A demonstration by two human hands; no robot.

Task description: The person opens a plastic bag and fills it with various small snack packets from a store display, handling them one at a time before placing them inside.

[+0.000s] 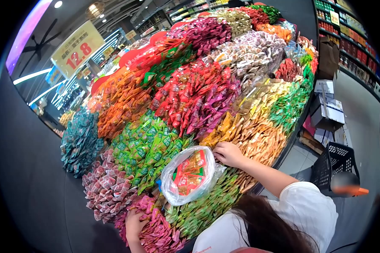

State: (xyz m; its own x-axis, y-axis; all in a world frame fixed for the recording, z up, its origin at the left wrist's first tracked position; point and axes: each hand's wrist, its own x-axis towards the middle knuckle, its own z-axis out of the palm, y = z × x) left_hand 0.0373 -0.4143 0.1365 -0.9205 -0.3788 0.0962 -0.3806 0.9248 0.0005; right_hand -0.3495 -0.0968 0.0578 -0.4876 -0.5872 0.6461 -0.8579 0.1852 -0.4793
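My left hand (134,225) lies at the near edge of the display, on a heap of pink wrapped snack packets (158,227). Its thumb is apart from the fingers, whose tips are partly hidden among the packets. My right hand (229,154) is closed on the rim of a clear plastic bag (169,197). The bag stands with its mouth open on the packets in front of me. Inside it are a few red and gold packets (190,175). Green packets (145,145) are heaped left of the bag, light green ones (209,211) in front of it.
Heaps of red (185,95), orange (124,103), teal (80,143) and tan packets (257,137) cover the sloping display. A price sign (77,49) hangs at upper left. On the right stand a black shopping basket (335,164), boxes (328,111) and stocked shelves (354,42).
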